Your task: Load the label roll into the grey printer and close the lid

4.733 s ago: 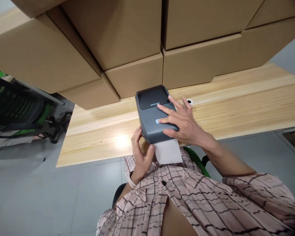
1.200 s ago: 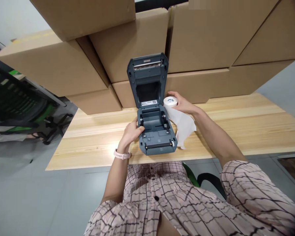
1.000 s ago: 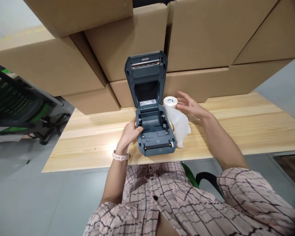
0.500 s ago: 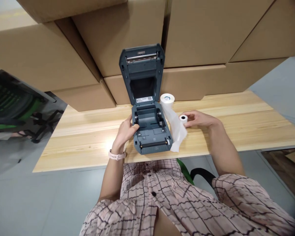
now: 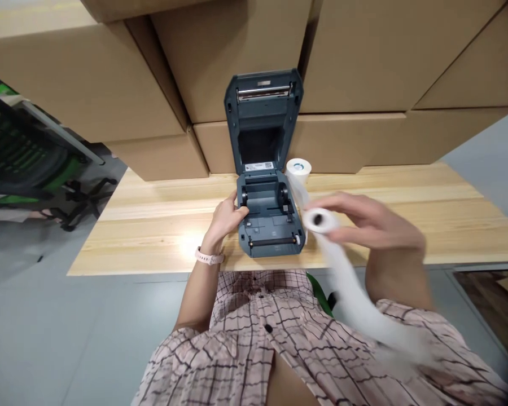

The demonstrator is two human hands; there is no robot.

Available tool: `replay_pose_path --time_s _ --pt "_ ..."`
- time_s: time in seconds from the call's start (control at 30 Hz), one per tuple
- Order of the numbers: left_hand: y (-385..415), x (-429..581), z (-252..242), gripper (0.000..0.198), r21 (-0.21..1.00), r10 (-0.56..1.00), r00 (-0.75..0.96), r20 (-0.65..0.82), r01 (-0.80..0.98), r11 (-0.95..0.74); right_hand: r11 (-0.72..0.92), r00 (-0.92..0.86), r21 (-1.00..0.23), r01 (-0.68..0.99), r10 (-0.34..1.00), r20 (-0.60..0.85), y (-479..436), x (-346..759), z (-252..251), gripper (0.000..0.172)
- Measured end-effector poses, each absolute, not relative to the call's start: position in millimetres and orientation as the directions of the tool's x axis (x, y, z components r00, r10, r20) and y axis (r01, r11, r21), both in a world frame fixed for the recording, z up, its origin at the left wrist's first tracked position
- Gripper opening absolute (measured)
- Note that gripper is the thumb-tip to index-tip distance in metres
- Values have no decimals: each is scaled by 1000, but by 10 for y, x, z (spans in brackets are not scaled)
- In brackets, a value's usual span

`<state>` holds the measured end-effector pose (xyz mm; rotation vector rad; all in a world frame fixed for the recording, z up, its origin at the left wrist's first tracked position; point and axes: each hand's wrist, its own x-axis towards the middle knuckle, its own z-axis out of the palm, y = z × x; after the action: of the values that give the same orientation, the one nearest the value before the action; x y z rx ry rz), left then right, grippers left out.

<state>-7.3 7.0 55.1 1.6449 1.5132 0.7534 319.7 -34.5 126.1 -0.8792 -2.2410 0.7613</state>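
A dark grey label printer (image 5: 271, 225) stands on the wooden table with its lid raised. My left hand (image 5: 227, 217) grips the printer's left side, thumb over the edge. In my right hand (image 5: 364, 223) is a small white paper roll (image 5: 322, 221), its dark core facing up, pinched between thumb and fingers above the table. From this roll a long strip of paper (image 5: 351, 287) trails down over my right forearm and shirt, blurred by motion. Behind, a larger white roll (image 5: 298, 168) stands beside the printer's hinge, with a length of its paper hanging along the printer's right side.
Large cardboard boxes (image 5: 347, 56) are stacked along the back of the wooden table (image 5: 152, 225). An office chair (image 5: 29, 152) is on the floor at the left. Near the table's front edge sits my own body.
My right hand has lifted the small roll up and toward me, and its paper strip now swings over my forearm. The view has shifted slightly; my left hand stays on the printer.
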Motion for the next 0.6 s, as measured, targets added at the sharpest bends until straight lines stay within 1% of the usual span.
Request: replay_pose_path --time_s 0.03,0.1,0.17,0.23,0.33,0.47,0.57,0.6 --pt "69 -69 552 65 838 990 120 -70 546 -7 636 -646 -640 431 713 273 -284 2961 1244 49" --pt "62 -60 560 66 823 991 109 -72 567 -3 701 -687 -519 489 676 265 -130 2593 1131 45" --pt "51 -53 571 66 812 992 97 -81 584 9 750 -724 -416 514 640 259 19 2390 971 45" --pt "40 -47 580 67 807 993 86 -83 591 17 779 -757 -364 511 608 240 113 2320 833 45" --pt "32 -43 583 67 808 993 81 -81 589 18 785 -766 -352 509 600 230 124 2329 733 45" --pt "28 -41 568 70 827 992 85 -90 562 27 750 -733 -399 528 639 232 11 2345 730 51" --pt "21 -40 555 72 838 993 85 -85 546 25 734 -674 -398 550 671 307 -85 2331 739 59" --pt "19 -39 551 72 841 993 87 -83 541 23 734 -650 -381 563 677 344 -120 2325 738 58"
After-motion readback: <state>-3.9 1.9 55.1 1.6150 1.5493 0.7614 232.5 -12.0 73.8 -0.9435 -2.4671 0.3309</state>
